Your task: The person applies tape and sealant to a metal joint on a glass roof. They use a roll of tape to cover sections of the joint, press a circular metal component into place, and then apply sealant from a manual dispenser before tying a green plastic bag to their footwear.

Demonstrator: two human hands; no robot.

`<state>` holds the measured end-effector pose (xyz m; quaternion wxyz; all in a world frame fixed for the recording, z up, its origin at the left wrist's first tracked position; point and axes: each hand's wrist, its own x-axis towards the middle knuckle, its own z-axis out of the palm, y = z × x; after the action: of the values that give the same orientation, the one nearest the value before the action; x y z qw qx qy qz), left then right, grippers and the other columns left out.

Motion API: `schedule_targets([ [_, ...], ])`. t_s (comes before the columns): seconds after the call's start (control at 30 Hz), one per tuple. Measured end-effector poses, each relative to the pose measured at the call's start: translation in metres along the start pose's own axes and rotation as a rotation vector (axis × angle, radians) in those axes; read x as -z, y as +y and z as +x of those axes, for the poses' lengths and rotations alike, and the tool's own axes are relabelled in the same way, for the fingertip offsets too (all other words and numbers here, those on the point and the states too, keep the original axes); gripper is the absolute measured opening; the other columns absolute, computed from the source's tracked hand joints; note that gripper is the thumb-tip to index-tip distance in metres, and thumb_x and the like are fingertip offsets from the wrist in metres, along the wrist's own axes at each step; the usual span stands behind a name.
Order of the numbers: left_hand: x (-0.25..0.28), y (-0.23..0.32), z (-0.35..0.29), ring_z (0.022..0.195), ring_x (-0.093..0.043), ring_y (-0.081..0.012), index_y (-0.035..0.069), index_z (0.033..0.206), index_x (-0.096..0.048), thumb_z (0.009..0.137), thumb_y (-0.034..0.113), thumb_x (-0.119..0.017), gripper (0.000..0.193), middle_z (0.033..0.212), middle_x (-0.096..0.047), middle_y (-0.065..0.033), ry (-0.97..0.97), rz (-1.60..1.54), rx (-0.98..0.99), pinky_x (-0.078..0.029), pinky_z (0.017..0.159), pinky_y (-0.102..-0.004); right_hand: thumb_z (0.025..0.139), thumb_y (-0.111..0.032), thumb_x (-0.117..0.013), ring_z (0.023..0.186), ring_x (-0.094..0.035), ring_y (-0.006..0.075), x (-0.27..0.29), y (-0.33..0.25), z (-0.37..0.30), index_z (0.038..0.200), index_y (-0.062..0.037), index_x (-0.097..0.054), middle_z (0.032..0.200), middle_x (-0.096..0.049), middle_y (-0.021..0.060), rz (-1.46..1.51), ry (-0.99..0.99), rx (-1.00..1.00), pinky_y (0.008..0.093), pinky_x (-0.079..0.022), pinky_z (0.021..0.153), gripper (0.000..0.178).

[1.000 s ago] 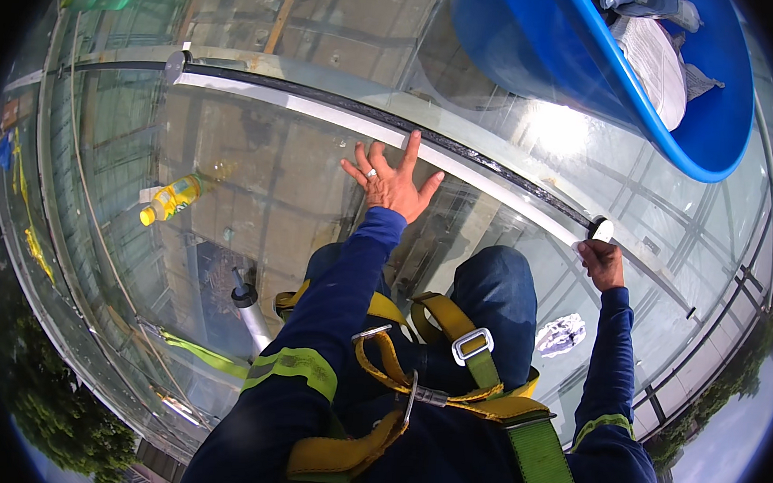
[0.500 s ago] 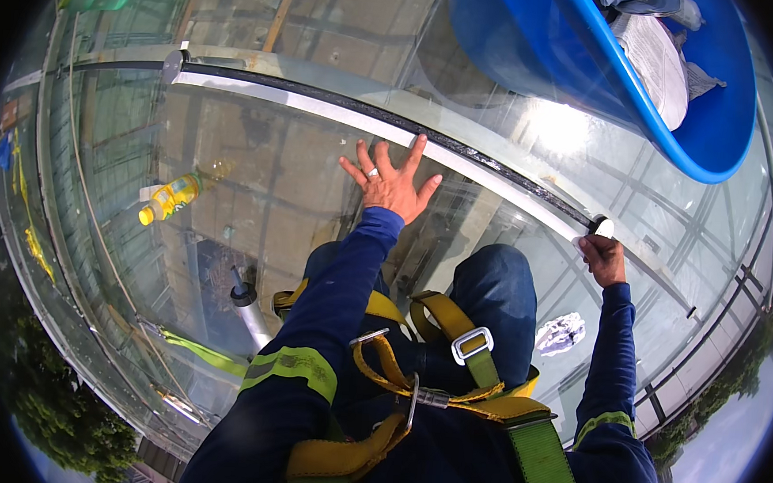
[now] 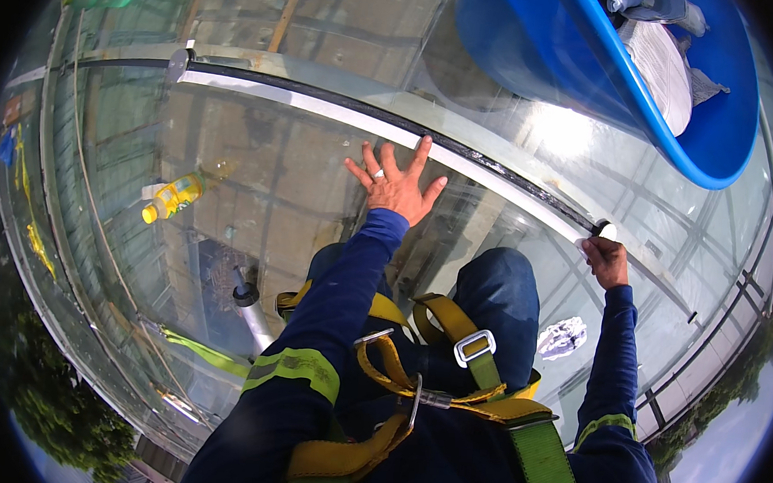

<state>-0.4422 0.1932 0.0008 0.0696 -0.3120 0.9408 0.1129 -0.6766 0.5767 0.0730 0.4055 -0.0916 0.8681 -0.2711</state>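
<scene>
Long thin flat white strip (image 3: 306, 106): runs on a slant across the clear glass panels (image 3: 284, 182), right along the near edge of a glossy black seam line (image 3: 497, 169)
Left hand (image 3: 398, 193): palm down, fingers fanned out wide, gripping nothing, index fingertip about where the strip meets the black line
Right hand (image 3: 607, 262): thumb and fingers pinched narrow on the strip's right end, just beside a round black and white piece (image 3: 606, 229), can't really tell if it's touching that too
Strip's left end: flat round grey disc (image 3: 178, 65) sits there
Big blue plastic tub (image 3: 718, 169): upper right, past the black line, with pale grey cloth (image 3: 653, 76) bunched inside
Yellow plastic bottle (image 3: 175, 198): lying on its side, off to the left of the left hand
Silver tube with a black end (image 3: 256, 318): near the left sleeve, partly hidden behind it
Crumpled silvery white scrap (image 3: 562, 338): between the person's knee and the right sleeve
Harness (image 3: 448, 400): yellow and green webbing with metal buckles, worn over dark blue clothes
</scene>
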Motion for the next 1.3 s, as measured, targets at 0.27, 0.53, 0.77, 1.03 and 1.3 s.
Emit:
schedule_targets([
  [0.27, 0.009, -0.075, 0.019, 0.135, -0.019, -0.0504, 0.033, 0.155, -0.034, 0.091, 0.071, -0.047, 0.075, 0.140, -0.024, -0.0265, 0.107, 0.001, 0.193, -0.010, 0.106, -0.0797, 0.094, -0.023, -0.069, 0.050, -0.053, 0.0068, 0.007, -0.012, -0.009, 0.093, -0.0002, -0.074, 0.060, -0.060, 0.0010, -0.134, 0.024, 0.011, 0.0247, -0.041, 0.044, 0.023],
  [0.53, 0.049, -0.242, 0.088, 0.142, -0.018, -0.0545, 0.030, 0.156, -0.031, 0.094, 0.071, -0.040, 0.076, 0.156, -0.019, -0.0259, 0.190, 0.140, 0.534, -0.014, 0.110, -0.0748, 0.095, -0.025, -0.068, 0.051, -0.054, 0.0068, 0.003, -0.017, -0.019, 0.094, -0.0009, -0.074, 0.062, -0.060, 0.0009, -0.097, -0.012, 0.005, 0.0243, -0.042, 0.046, 0.025],
  [0.77, 0.003, -0.099, 0.033, 0.147, -0.018, -0.0493, 0.015, 0.160, -0.019, 0.097, 0.065, -0.041, 0.084, 0.165, -0.012, -0.0167, 0.111, 0.140, 0.057, -0.015, 0.115, -0.0687, 0.090, -0.024, -0.072, 0.065, -0.067, 0.0185, 0.017, -0.050, -0.036, 0.102, -0.0039, -0.073, 0.073, -0.070, 0.0116, -0.117, 0.009, 0.032, 0.0338, -0.054, 0.064, 0.024],
  [1.03, 0.013, -0.061, 0.035, 0.150, -0.016, -0.0442, 0.010, 0.160, -0.012, 0.097, 0.065, -0.040, 0.088, 0.167, -0.013, -0.0112, -0.105, 0.356, 0.159, -0.015, 0.117, -0.0659, 0.084, -0.026, -0.075, 0.089, -0.069, 0.0350, 0.084, 0.008, -0.089, 0.107, -0.0086, -0.072, 0.097, -0.073, 0.0158, -0.540, 0.048, 0.198, 0.0438, -0.054, 0.080, 0.030],
  [1.3, 0.103, 0.209, -0.018, 0.123, -0.056, -0.0333, 0.006, 0.128, -0.062, 0.087, 0.022, -0.071, 0.045, 0.132, -0.061, -0.0149, -0.129, -0.663, -0.706, -0.036, 0.110, -0.0513, 0.089, -0.024, -0.069, 0.068, -0.068, 0.0325, 0.084, -0.008, -0.118, 0.095, -0.0099, -0.074, 0.075, -0.071, 0.0119, -0.484, 0.284, 0.435, 0.0404, -0.054, 0.065, 0.016],
])
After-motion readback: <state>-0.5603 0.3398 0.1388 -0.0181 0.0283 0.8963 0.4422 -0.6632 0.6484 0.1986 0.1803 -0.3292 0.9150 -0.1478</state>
